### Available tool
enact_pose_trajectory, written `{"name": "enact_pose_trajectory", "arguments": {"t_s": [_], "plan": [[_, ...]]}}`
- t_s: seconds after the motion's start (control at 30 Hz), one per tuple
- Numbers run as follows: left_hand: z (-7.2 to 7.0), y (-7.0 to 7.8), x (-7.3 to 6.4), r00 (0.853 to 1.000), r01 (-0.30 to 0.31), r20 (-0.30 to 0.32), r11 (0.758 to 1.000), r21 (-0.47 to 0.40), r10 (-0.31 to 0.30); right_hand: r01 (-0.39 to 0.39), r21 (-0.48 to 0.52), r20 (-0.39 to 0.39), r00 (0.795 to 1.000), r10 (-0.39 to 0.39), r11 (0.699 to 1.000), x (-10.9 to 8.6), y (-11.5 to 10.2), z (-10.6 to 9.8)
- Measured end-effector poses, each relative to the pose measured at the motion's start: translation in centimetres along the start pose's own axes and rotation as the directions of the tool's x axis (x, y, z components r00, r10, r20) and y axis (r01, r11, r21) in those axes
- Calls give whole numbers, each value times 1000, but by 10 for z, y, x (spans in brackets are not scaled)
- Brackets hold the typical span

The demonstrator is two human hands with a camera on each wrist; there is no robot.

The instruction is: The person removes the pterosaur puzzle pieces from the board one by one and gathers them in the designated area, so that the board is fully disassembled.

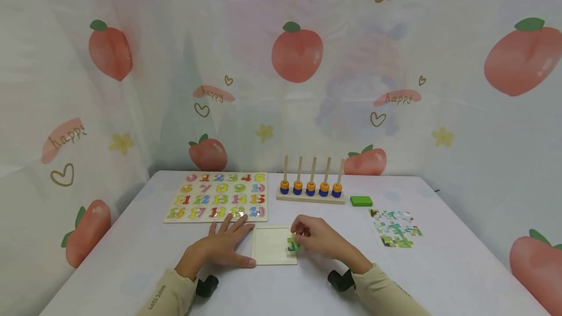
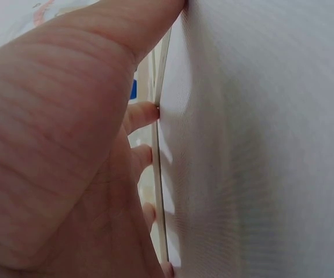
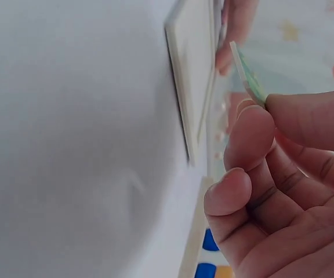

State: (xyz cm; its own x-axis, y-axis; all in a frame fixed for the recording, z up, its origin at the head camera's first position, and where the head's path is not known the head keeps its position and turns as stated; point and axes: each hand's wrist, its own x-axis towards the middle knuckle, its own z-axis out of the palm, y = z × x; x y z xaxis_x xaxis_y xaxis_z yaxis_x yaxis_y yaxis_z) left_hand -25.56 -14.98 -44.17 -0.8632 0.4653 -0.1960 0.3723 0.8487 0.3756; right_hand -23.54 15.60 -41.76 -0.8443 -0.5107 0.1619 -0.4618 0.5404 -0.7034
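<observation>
My right hand pinches a green and white jigsaw puzzle piece between thumb and fingers, over the right side of a shallow wooden puzzle tray. In the right wrist view the thin puzzle piece stands tilted above the tray. My left hand lies spread at the tray's left side. Its thumb reaches the tray's lower left corner, and the fingertips lie by the near edge of a wooden number board. Close up in the left wrist view, the left thumb and palm hide much of the tray.
Several loose puzzle pieces form a patch at the right. A green block sits behind them. At the back stands a wooden peg stand with orange and blue beads. Printed cloth hangs behind the table.
</observation>
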Motion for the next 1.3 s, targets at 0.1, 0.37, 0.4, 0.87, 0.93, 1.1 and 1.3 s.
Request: {"name": "enact_pose_trajectory", "arguments": {"t_s": [0.1, 0.37, 0.4, 0.87, 0.93, 1.1, 1.3], "plan": [[0, 1, 0, 1000, -3, -2, 1000, -1, 3, -24, 8, -14, 1000, 24, 1000, -3, 1, -9], [0, 2, -1, 1000, 1, 5, 1000, 7, -1, -68, 35, -78, 995, 70, 997, -11, 7, -37], [0, 2, -1, 1000, 1, 5, 1000, 9, -1, -69, 39, -86, 994, 72, 997, -12, 8, -40], [3, -6, 4, 1000, -22, 12, 999, -25, 22, -131, 81, -151, 978, 143, 988, -27, 15, -87], [2, -4, 3, 1000, -22, 9, 999, -25, 22, -133, 73, -165, 976, 143, 988, -30, 15, -93], [-1, 0, 0, 1000, -11, 2, 1000, -9, 11, -131, 70, -190, 971, 142, 989, -38, 16, -108], [1, 0, -1, 1000, -9, -4, 1000, -8, 9, -145, 58, -199, 968, 154, 988, -48, 18, -122]]}}
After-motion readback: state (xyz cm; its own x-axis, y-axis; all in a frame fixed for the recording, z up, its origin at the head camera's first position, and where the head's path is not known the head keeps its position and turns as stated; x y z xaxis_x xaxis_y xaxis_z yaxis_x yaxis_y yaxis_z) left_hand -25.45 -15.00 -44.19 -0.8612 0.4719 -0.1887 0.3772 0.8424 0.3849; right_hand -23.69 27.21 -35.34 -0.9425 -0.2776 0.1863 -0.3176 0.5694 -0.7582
